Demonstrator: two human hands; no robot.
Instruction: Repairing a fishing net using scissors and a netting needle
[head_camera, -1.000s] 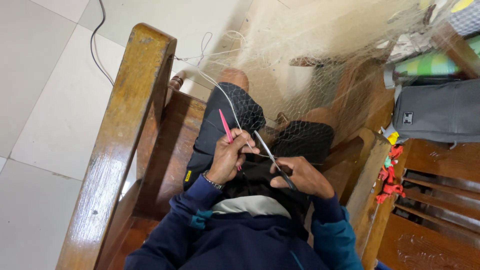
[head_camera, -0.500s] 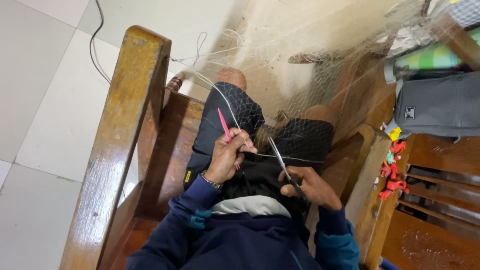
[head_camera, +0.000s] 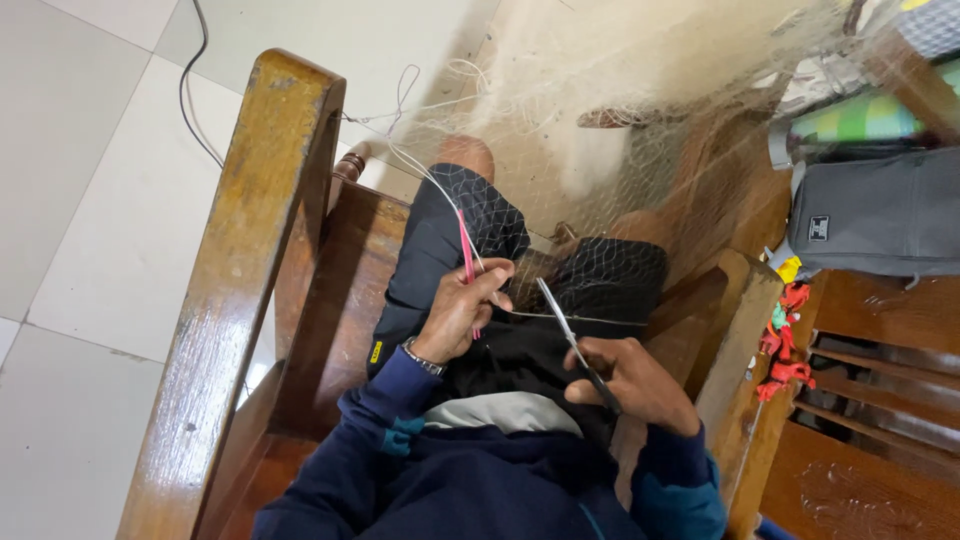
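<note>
The person sits in a wooden armchair (head_camera: 250, 270) whose two armrests stand close on both sides. The right hand (head_camera: 640, 385) is clenched around scissors (head_camera: 572, 345), blades toward the thread. The left hand (head_camera: 462, 312) pinches a pink netting needle (head_camera: 466, 255) and white thread (head_camera: 420, 175). A fishing net (head_camera: 600, 150) lies over the knees and spreads onto the tiled floor (head_camera: 90, 200) beyond.

A wooden chair (head_camera: 240, 300) with broad, worn, glossy armrests stands on a floor (head_camera: 90, 170) of large pale tiles, evenly lit. A dark cable (head_camera: 192, 90) trails over the tiles. Just beside the chair's right arm sits a wooden bench (head_camera: 870, 440) with a slatted back, a grey bag (head_camera: 875, 215) on it.
</note>
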